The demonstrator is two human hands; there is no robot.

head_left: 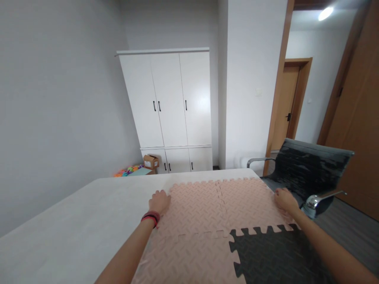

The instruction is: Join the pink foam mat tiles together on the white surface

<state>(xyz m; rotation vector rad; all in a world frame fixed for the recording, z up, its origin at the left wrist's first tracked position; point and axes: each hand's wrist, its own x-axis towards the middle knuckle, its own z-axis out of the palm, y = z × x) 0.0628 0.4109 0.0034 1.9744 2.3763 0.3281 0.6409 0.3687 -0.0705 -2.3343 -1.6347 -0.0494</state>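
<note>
white cabinet point(170, 110) w/ cardboard box point(151, 161), blk office chair point(308, 171), wood door point(286, 104)

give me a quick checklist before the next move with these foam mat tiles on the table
1. Left hand on the left edge of the far-left pink tile: ok.
2. Right hand on the right edge of the far-right pink tile: ok.
3. Seam between those two pink tiles closed: ok.
4. Black tile fully locked in: cannot tell.
5. Mat fully on the table: not ok, its right side is past the edge near the office chair.
</note>
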